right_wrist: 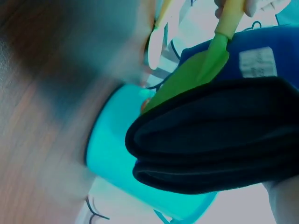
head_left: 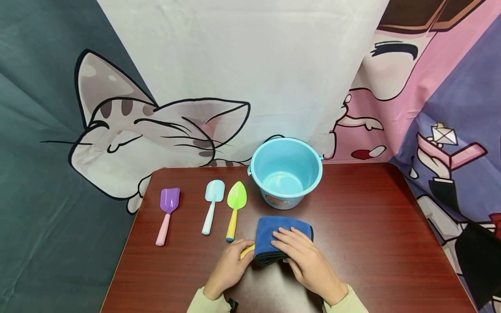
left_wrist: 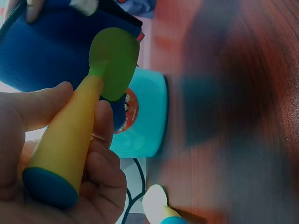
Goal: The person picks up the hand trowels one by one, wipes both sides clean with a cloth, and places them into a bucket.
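Observation:
My left hand grips the yellow handle of a toy shovel with a green blade and a blue handle end. In the head view a blue folded towel with black edging covers the blade. My right hand holds this towel, fingers spread over its top and thumb under the near edge. Seen in the right wrist view, the green blade lies against the towel's underside, beside a white label. Both wrist views show towel and shovel raised above the table.
A light blue bucket stands upright at the table's back edge. Left of it lie a green shovel with yellow handle, a pale blue shovel and a purple shovel with pink handle. The brown table meets a printed cloth backdrop.

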Demonstrator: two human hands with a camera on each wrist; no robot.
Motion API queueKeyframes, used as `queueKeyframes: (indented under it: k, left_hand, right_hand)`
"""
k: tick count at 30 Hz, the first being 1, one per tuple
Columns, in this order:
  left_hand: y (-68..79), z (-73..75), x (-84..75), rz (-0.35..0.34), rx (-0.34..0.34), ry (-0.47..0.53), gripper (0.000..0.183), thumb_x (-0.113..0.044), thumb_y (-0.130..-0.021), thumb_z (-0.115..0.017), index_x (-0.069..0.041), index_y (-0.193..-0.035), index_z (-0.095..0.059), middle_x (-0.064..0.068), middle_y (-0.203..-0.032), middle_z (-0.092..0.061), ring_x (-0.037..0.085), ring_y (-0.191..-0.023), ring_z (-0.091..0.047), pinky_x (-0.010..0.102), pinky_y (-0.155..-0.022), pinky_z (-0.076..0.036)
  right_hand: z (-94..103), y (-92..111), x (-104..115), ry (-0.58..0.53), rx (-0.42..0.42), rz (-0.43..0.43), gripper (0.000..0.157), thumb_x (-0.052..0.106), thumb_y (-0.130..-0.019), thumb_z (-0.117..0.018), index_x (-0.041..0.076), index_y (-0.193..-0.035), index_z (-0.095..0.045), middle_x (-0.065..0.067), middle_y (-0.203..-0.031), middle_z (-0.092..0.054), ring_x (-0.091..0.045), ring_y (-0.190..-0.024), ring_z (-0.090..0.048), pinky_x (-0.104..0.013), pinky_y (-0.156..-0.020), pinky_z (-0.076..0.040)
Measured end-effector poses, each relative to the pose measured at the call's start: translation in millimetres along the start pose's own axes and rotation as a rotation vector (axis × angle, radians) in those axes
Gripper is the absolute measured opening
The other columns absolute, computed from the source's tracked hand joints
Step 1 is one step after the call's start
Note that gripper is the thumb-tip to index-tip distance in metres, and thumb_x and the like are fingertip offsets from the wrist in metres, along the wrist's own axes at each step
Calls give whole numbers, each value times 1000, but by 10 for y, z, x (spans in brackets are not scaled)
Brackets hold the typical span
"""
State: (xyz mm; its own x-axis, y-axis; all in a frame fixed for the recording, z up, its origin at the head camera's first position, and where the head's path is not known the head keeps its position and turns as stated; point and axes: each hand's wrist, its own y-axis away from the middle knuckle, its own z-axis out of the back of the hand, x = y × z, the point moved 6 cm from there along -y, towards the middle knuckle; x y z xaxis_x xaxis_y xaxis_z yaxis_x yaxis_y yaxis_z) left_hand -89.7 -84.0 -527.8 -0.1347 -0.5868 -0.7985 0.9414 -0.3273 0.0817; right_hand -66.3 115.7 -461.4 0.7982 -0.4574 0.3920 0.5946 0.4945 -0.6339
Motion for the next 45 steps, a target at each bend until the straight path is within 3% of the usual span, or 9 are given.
queueKeyframes:
  k: [3,6,12,24,28,32,37,45]
  left_hand:
    - [-5,-6,0,1,2,-13,28,-19,-101,-61,-4,-123,-69,7,-122,-67,26,-114,-62,46,-94,-50]
    - [-3,-8,6,4,0,-21,27,-15,-101,-61,-2,-123,-68,8,-123,-67,26,-116,-62,47,-95,-49]
    - [7,7,-8,-12,-17,-34,25,-17,-102,-59,-6,-122,-70,3,-119,-68,22,-113,-62,46,-94,-50]
    - [9,1,-31,-38,-11,-36,27,-22,-102,-59,-9,-123,-70,2,-122,-68,21,-115,-61,46,-96,-49]
    - [22,-5,-25,-28,3,-31,27,-23,-103,-59,-9,-124,-69,2,-122,-67,21,-114,-61,45,-94,-49]
    - [41,-7,-26,-45,-4,-35,29,-27,-103,-58,-8,-122,-70,2,-118,-67,20,-110,-61,43,-91,-50]
    - [57,1,-35,-67,-12,-26,33,-37,-103,-56,-13,-119,-71,-5,-110,-67,12,-100,-60,37,-86,-50]
    - [69,24,-42,-72,-9,2,28,-39,-102,-58,-18,-115,-71,-10,-104,-65,7,-94,-57,34,-83,-50]
  right_hand:
    - [-88,51,-11,14,100,-29,40,25,-110,-34,16,-137,-62,-11,-143,-57,-31,-131,-54,-44,-112,-34]
    - [-148,97,-27,25,168,-50,38,21,-106,-45,18,-140,-59,-11,-146,-53,-30,-133,-51,-39,-114,-32]
    - [-221,134,-54,26,234,-90,60,3,-85,-66,13,-143,-56,-11,-146,-54,-30,-135,-49,-39,-114,-33]
    - [-239,160,-122,67,228,-179,60,-3,-77,-75,12,-133,-65,-9,-144,-56,-29,-134,-51,-49,-109,-38]
    - [-239,182,-171,66,233,-202,57,-3,-79,-75,12,-133,-65,-10,-144,-56,-30,-134,-51,-50,-108,-39]
    - [-235,204,-229,73,246,-224,55,-2,-82,-74,12,-134,-65,-9,-145,-56,-30,-134,-51,-50,-107,-40]
    - [-184,219,-296,106,252,-268,59,-4,-78,-77,10,-134,-64,-10,-144,-56,-30,-133,-52,-48,-107,-41]
    - [-63,238,-388,162,204,-305,61,-10,-75,-75,7,-133,-65,-13,-139,-60,-32,-127,-57,-49,-102,-45]
